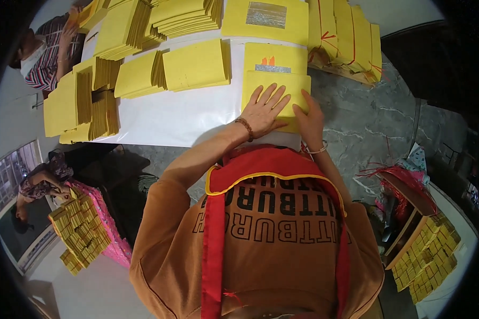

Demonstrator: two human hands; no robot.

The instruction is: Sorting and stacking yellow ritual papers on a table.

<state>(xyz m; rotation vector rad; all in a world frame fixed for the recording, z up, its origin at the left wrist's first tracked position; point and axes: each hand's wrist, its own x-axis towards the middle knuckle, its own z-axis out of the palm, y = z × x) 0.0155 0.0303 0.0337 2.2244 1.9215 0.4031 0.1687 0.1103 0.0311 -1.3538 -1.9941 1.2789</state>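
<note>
A sheet of yellow paper (277,80) is partly folded at the near right corner of the white-covered table. Its far part shows a silver strip (273,68) and orange marks. My left hand (263,114) lies flat on the folded-over part, fingers spread, palm down. At the right edge of the same paper rests my right hand (312,118), with thumb and forefinger apart and touching the edge. Beyond it lies another yellow sheet (234,21) with a silver rectangle (266,15).
Folded yellow paper stacks (194,65) line the table (191,111) to the left. Bundles tied with red string (351,37) stand at the right. Two people (58,45) work at the left. Yellow bundles (82,228) fill a pink-clothed surface; more bundles (428,255) lie lower right.
</note>
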